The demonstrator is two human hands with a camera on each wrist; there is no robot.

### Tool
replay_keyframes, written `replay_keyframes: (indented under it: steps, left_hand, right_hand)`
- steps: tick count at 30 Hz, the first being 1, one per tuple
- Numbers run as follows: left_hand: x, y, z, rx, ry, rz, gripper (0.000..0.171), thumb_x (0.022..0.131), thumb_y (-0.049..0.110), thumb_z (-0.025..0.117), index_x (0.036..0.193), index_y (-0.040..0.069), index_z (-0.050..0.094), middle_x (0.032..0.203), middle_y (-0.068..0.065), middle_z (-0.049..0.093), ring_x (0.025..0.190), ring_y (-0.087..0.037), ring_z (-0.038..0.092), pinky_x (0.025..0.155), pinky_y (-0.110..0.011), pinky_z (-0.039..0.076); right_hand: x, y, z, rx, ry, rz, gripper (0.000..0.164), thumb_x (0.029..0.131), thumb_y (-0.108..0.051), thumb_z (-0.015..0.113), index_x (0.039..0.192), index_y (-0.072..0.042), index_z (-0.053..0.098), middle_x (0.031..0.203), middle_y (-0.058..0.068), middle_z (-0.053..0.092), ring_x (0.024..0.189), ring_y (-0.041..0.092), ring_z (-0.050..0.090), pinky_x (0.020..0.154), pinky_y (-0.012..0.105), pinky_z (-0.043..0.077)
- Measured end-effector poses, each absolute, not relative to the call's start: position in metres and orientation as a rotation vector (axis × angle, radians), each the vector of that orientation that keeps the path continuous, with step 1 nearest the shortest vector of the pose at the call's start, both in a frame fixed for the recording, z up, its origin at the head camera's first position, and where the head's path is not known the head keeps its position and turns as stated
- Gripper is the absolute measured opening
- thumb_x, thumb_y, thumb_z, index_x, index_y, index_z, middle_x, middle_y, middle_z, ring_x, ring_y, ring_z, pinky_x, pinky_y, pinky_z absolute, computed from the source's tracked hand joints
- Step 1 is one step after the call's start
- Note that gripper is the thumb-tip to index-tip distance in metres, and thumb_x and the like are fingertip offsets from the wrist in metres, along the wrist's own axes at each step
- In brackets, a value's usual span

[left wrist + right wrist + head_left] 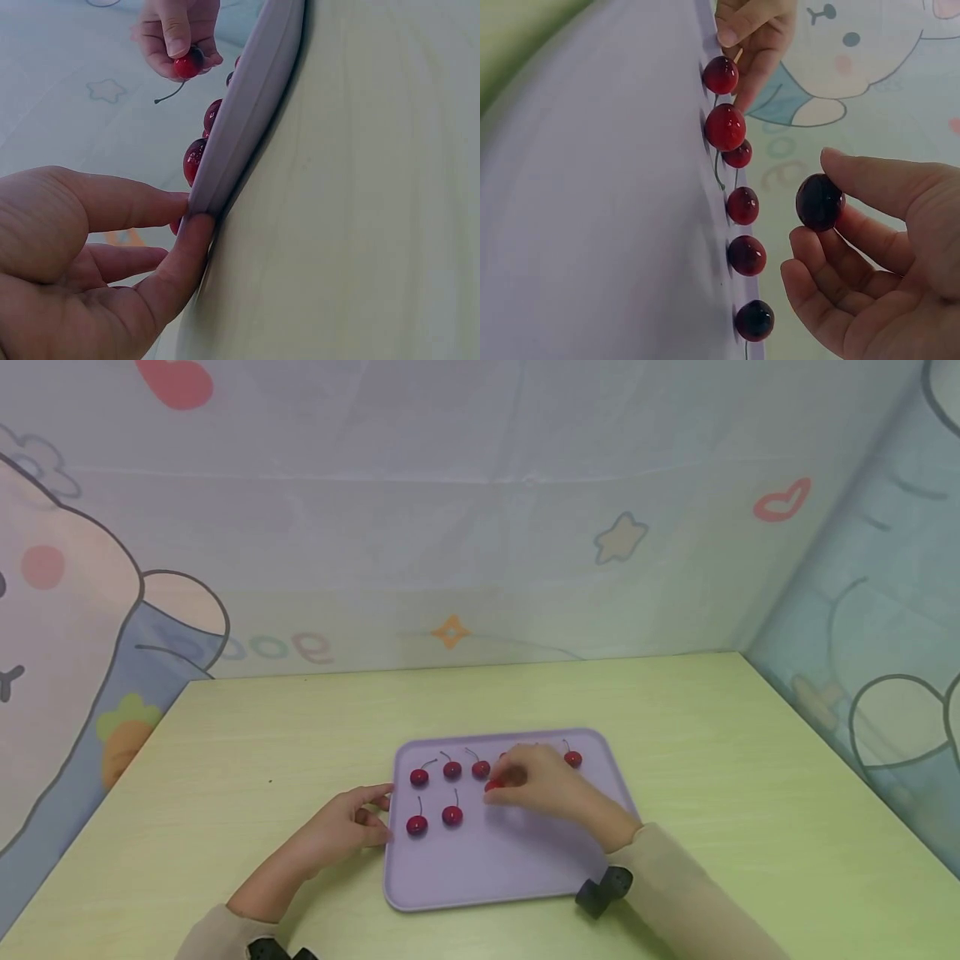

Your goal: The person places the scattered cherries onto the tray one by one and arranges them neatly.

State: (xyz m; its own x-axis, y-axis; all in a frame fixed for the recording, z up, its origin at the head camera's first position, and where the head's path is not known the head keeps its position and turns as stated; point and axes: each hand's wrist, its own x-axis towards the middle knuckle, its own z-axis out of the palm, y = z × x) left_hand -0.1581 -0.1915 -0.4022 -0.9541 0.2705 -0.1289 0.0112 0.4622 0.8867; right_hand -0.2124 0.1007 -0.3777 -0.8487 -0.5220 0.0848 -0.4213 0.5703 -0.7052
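Observation:
A lilac tray [487,868] lies on the table with several dark red cherries on it, most with thin stems. My right hand [551,785] is over the tray, pinching a cherry [820,202] between thumb and fingers. In the left wrist view that held cherry [187,63] hangs above the tray surface, stem downward. My left hand [341,831] touches the tray's left edge with its thumb and fingertips set apart. Nearest to it on the tray are a front-row cherry [417,825] and a back-row cherry [419,777]. The right hand partly hides the back row.
The pale yellow-green table [300,718] extends around the tray. Behind it hangs a printed cloth backdrop [450,527], with another printed panel [862,610] at the right. Black wrist devices [603,892] sit at both cuffs.

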Motion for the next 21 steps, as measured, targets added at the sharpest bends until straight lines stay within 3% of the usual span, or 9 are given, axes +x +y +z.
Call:
replay_keyframes:
  steps: [21]
  left_hand:
    - [-0.160, -0.191, -0.404, 0.230, 2.464, 1.475, 0.067, 0.080, -0.001, 0.068, 0.140, -0.011, 0.039, 0.118, -0.020, 0.055, 0.087, -0.018, 0.056, 0.066, -0.027, 0.046]
  right_hand:
    - [-0.215, 0.092, -0.397, -0.753, 2.593, -1.122, 0.016, 0.076, -0.019, 0.081, 0.087, -0.012, 0.073, 0.079, -0.005, 0.065, 0.072, 0.010, 0.057, 0.066, 0.024, 0.049]
